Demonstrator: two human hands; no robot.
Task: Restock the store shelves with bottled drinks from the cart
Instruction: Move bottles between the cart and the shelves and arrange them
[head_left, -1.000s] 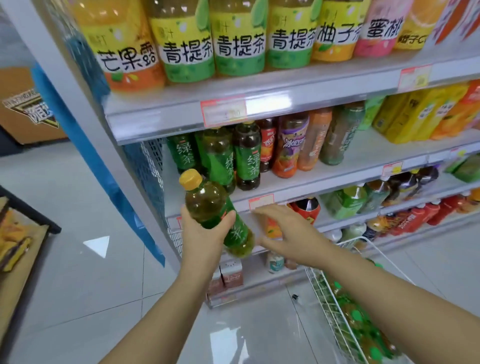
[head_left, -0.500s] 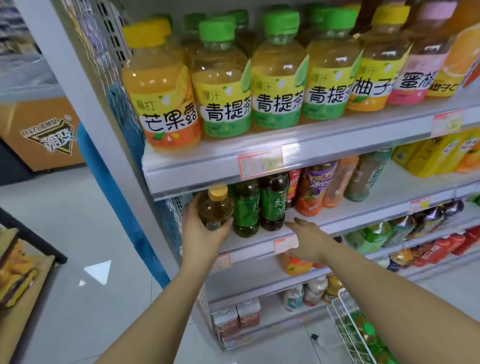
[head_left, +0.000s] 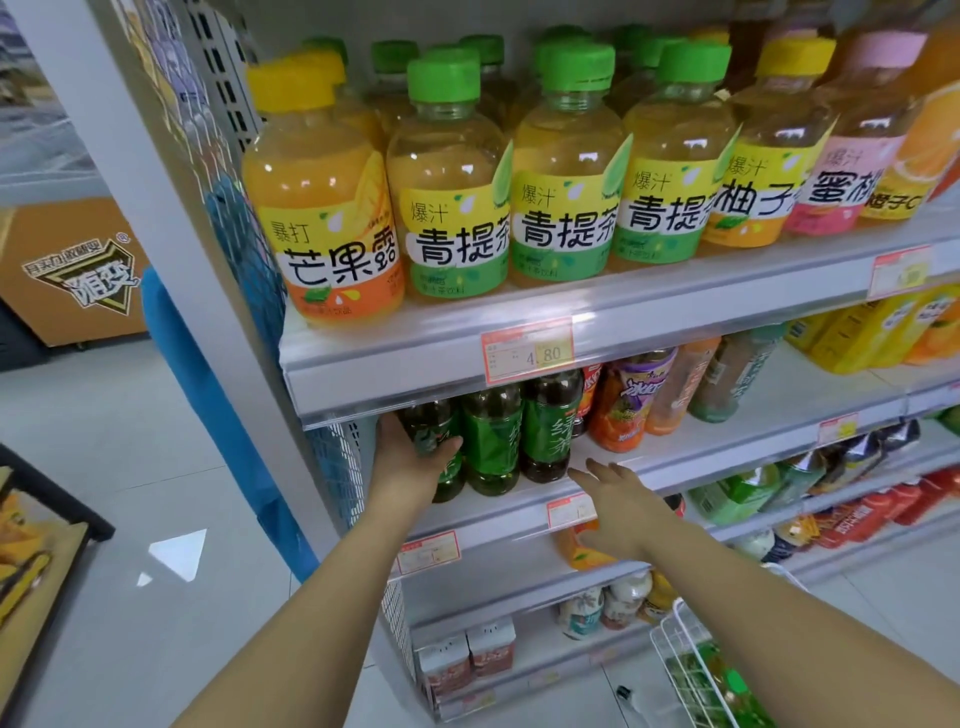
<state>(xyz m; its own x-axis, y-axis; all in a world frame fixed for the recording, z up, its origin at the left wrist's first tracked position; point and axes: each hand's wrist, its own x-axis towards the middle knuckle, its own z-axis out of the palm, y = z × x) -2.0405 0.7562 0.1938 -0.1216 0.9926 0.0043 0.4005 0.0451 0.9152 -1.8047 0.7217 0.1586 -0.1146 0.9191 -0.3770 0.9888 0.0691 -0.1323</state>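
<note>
seating a green tea bottle (head_left: 429, 423) at the left end of the shelf (head_left: 615, 453) — left hand (head_left: 410, 465) grips it, right hand (head_left: 618, 499) empty, fingers spread. next, probably: let go, reach for the cart (head_left: 675, 640).

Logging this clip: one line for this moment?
left hand: grips green tea bottle on shelf | right hand: open, by shelf edge | cart: lower right

Bright, floor glare (head_left: 179, 553), bowed edges
</note>
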